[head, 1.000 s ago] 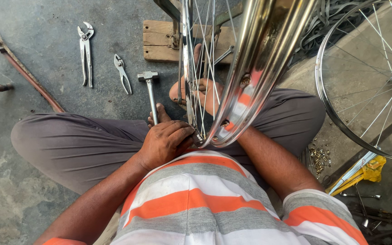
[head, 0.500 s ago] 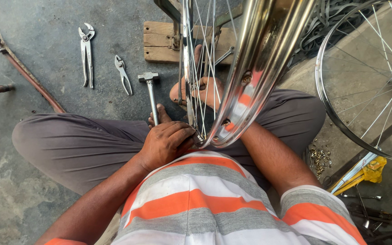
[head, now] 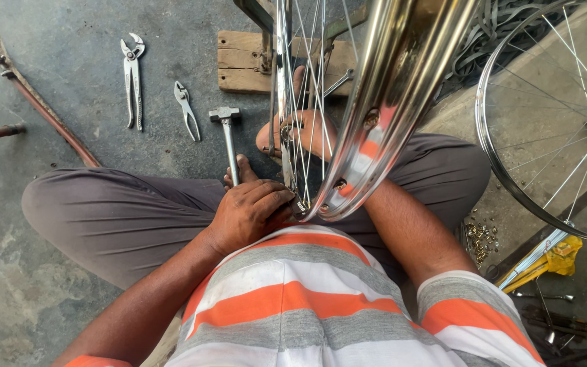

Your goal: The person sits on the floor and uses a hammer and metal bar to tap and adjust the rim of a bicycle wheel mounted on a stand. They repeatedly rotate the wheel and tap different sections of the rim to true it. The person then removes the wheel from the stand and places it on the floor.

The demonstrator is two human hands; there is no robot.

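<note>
Gripping something small at the chrome wheel rim (head: 402, 102), his left hand (head: 249, 214) clenches; rim hides the right hand, grip untellable.

I see no screens, signs or labels around me. The only thing like a package is a crumpled yellow wrapper (head: 560, 253) on the floor, just below the rim of the spare wheel (head: 511, 183) and well to the right of my knee.
</note>
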